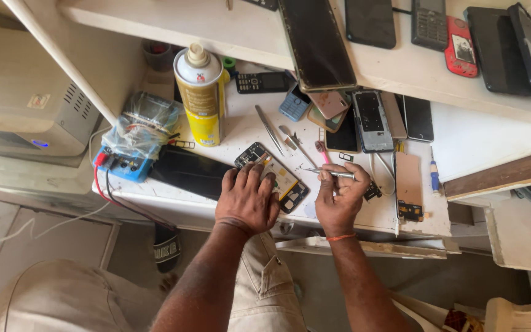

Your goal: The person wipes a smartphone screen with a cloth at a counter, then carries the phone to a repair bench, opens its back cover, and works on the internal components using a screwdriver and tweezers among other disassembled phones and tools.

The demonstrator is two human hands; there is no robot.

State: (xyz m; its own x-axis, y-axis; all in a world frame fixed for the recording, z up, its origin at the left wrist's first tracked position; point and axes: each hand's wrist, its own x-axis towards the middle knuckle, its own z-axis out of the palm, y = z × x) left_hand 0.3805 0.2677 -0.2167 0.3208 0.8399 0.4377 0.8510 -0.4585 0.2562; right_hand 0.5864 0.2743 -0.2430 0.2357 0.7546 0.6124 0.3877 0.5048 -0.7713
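An opened phone (273, 175), its back removed and its inner frame exposed, is lying near the front edge of the white bench (241, 126) and is pinned flat under the left hand (247, 200), whose fingers are spread and pressed down on its lower half. A slim metal screwdriver (333, 174) is pinched between the fingers of the right hand (339, 200), which are closed on its shaft, with the tip directed towards the upper right side of the phone. Tweezers (269, 129) and a second thin tool (296, 142) are laid just behind it, a spray can (202, 95) is stood upright to the left, and several other handsets (371, 120) are spread to the right. For clean work, the phone is best kept firmly steadied, the tip seated squarely and upright before turning, pressure kept light, and loosened parts gathered away from the bench edge.
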